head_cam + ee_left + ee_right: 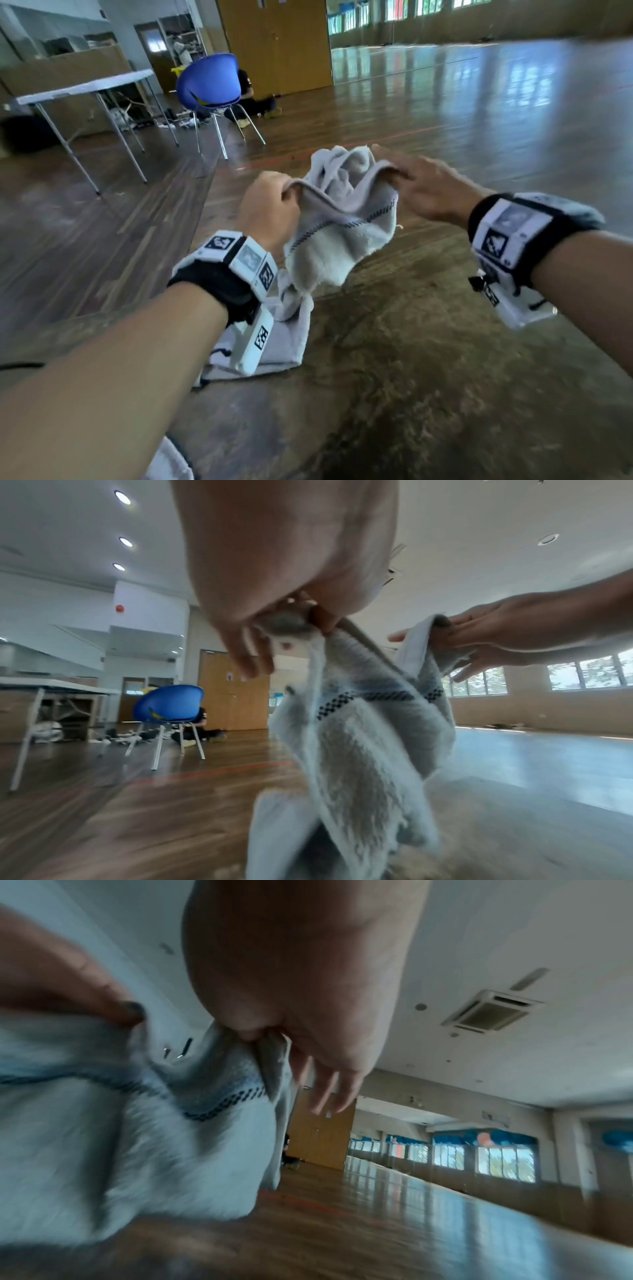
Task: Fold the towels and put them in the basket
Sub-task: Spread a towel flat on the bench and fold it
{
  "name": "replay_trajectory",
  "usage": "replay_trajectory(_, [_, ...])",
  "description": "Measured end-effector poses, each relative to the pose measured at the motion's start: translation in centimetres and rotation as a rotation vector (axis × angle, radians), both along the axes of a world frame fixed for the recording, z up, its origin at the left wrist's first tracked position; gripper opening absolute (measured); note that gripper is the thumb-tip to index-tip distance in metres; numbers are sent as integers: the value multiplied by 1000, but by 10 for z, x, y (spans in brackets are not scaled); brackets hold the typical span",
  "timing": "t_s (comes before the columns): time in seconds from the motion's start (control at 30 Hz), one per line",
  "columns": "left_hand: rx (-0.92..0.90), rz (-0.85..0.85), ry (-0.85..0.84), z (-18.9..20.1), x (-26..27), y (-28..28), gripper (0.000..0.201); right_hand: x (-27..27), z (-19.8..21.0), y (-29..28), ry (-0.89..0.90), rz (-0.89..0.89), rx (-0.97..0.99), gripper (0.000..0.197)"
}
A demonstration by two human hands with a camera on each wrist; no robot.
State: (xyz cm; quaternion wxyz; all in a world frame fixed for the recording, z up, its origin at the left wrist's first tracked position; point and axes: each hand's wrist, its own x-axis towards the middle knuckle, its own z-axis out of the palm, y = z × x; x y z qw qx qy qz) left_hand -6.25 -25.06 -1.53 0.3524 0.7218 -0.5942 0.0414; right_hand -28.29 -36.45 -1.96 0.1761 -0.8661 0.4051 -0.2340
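A pale grey towel (339,236) with a dark stitched stripe hangs bunched above the brown table (428,377), held up between both hands. My left hand (270,205) pinches its left edge, and my right hand (421,185) pinches the right edge with the other fingers spread. In the left wrist view the towel (359,750) droops below the left hand (291,620), with the right hand (486,639) holding the far edge. The right wrist view shows the right hand (270,1039) pinching a fold of the towel (120,1123). A second grey towel (284,342) lies flat on the table under my left wrist. No basket is in view.
A blue chair (209,82) and a white folding table (85,89) stand on the wooden floor at the back left. A person sits on the floor behind the chair. The table's left edge runs diagonally beside my left arm.
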Motion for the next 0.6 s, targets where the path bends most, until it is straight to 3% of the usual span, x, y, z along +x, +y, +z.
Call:
replay_trajectory(0.1, [-35,173,-6,11,31,6,31,-1,19,-1,54,-197,-101,38])
replay_trajectory(0.17, [17,213,-22,14,40,12,32,-2,20,0,79,-236,-121,33])
replay_trajectory(0.3, [99,110,337,15,48,9,35,15,12,1,-231,-168,249,37])
replay_trajectory(0.37, [84,114,366,14,49,3,31,25,10,-3,-399,-174,380,36])
replay_trajectory(0.47, [91,149,361,10,49,-3,24,31,8,-15,-515,-125,429,40])
replay_trajectory(0.6, [56,116,628,8,55,-7,20,26,5,-26,-542,-60,362,22])
